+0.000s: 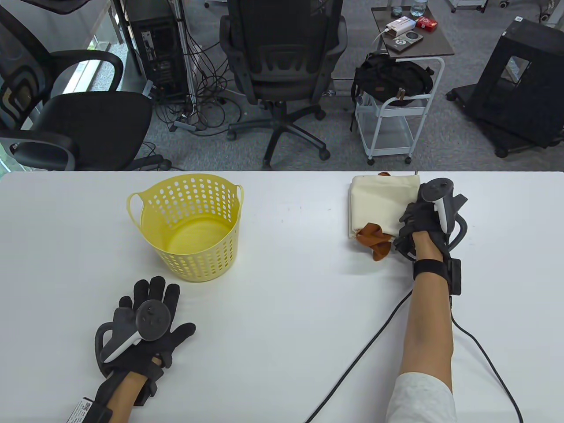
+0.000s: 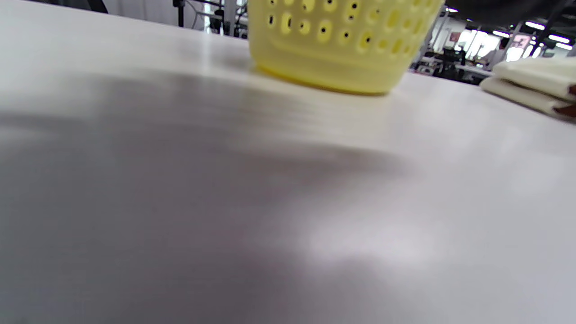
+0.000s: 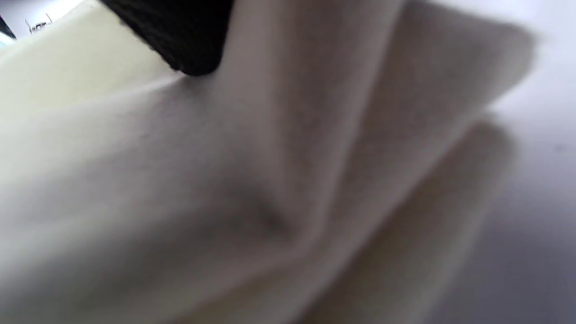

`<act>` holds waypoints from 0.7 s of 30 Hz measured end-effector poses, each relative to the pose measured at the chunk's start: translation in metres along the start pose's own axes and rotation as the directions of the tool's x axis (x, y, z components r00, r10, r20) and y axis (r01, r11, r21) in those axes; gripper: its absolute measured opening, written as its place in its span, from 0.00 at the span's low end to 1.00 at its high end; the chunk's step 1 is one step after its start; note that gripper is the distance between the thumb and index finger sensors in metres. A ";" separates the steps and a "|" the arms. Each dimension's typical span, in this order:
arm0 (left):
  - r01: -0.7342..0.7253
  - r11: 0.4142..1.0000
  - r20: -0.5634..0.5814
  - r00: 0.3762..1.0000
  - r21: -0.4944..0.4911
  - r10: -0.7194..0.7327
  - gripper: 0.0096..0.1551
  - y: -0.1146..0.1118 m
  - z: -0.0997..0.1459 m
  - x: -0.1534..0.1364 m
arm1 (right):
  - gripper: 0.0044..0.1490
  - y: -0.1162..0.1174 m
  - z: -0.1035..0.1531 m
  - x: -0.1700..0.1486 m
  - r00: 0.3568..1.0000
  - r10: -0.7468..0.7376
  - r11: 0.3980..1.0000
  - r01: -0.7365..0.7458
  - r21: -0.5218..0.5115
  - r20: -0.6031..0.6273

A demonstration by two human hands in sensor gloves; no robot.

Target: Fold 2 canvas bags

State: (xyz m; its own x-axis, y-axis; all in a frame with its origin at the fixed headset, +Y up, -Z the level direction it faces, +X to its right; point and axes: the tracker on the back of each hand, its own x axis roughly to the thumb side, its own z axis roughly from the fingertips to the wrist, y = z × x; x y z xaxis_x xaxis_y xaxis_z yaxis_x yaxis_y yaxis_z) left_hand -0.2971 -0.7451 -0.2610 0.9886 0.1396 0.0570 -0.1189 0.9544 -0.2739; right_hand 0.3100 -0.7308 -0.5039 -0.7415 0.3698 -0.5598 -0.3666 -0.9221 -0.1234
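Note:
A stack of folded cream canvas bags [image 1: 381,202] with brown straps [image 1: 374,240] lies at the table's far right. My right hand [image 1: 416,220] grips the stack's right edge; in the right wrist view a black gloved fingertip [image 3: 180,40] presses on the cream cloth [image 3: 270,180], which fills the frame. My left hand [image 1: 150,317] lies flat on the table at the front left, fingers spread, holding nothing. The left wrist view shows the bags' folded edge [image 2: 535,83] at the far right; the left hand is out of that frame.
A yellow perforated basket [image 1: 194,229] stands upright left of centre, beyond my left hand; it also shows in the left wrist view [image 2: 342,40]. A black cable [image 1: 365,348] runs across the white table [image 1: 282,308] from my right wrist. Office chairs and a cart stand beyond the far edge.

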 end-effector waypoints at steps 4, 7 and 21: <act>-0.002 1.000 0.004 1.000 0.002 0.002 0.56 0.000 0.000 0.000 | 0.43 -0.002 0.009 0.004 0.996 0.091 0.994 -0.091 -0.061 -0.003; 0.001 1.000 0.005 1.000 0.008 -0.001 0.55 0.001 0.002 0.001 | 0.44 -0.008 0.019 0.007 0.992 0.126 0.988 -0.124 -0.089 0.017; 0.001 1.000 0.024 1.000 -0.018 0.000 0.55 0.002 0.003 0.004 | 0.46 -0.019 0.143 0.019 0.865 0.227 0.973 -0.177 -0.150 0.448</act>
State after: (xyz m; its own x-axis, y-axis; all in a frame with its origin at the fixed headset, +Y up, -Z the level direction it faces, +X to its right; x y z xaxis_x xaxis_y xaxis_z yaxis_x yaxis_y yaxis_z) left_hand -0.2932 -0.7418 -0.2581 0.9862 0.1454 0.0796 -0.1165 0.9496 -0.2909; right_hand 0.2226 -0.6904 -0.3951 -0.9761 0.1618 -0.1450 -0.1411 -0.9795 -0.1437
